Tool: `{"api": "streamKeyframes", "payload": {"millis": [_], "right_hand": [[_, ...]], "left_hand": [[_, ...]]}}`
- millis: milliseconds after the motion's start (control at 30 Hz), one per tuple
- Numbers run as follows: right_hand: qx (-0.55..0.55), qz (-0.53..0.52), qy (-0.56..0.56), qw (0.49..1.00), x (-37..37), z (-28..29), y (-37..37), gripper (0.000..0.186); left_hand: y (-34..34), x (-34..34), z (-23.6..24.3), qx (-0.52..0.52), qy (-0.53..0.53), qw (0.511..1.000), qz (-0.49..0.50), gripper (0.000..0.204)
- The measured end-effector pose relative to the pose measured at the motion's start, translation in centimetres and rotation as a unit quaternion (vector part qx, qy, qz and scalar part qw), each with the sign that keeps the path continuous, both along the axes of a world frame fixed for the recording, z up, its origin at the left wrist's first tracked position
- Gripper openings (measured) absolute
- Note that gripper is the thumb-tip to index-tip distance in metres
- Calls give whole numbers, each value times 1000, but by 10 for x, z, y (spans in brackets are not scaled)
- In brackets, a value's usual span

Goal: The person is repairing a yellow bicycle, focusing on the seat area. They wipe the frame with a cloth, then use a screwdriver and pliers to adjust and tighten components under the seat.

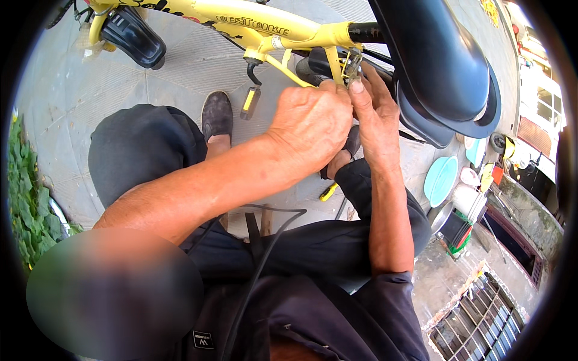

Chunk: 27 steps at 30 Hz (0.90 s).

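Observation:
A yellow bicycle frame (241,19) lies across the far side, with a large glossy black saddle (433,54) at its right end. Near the rear joint of the frame, my left hand (313,117) is closed with the fingers bunched; whatever is in its grip is hidden. Right beside it, my right hand (379,111) has its thumb against a small shiny piece (353,62) on the frame, the fingers curling around its far side. Both hands touch or nearly touch each other. Toward the left hangs a pedal (250,103) with a yellow reflector.
Between my feet on the paving lies a yellow-handled tool (329,192). A turquoise basin (441,182), a white bucket (466,201) and other containers stand at the right, near a metal grate (478,316). Green leaves (27,192) edge the left. A black cable (265,256) crosses my lap.

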State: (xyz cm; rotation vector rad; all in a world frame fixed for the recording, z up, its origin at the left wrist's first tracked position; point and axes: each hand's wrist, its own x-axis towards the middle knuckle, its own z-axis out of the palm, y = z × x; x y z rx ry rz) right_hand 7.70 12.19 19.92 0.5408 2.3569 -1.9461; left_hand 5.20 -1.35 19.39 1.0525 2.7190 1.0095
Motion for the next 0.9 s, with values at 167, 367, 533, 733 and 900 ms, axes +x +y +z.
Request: {"api": "streamKeyframes", "payload": {"millis": [167,367,533,733,900], "right_hand": [[150,23,-11,988,-1,-11,-2,75],[229,63,-80,968,-3,-4,-5,73],[187,26,-64,980,1,-7,-11,72],[246,37,-67,966,-6,-6,-18,66],[298,62,-65,950,-11,0,-26,66]], "left_hand": [[-9,1,-6,30,-85,996,20,11],[-20,-2,1,-11,-134,991,-21,11],[-17,9,-4,-15,-121,991,-51,10],[-15,24,-8,-54,-136,981,-126,5],[-10,29,-14,-26,-158,982,-99,8]]}}
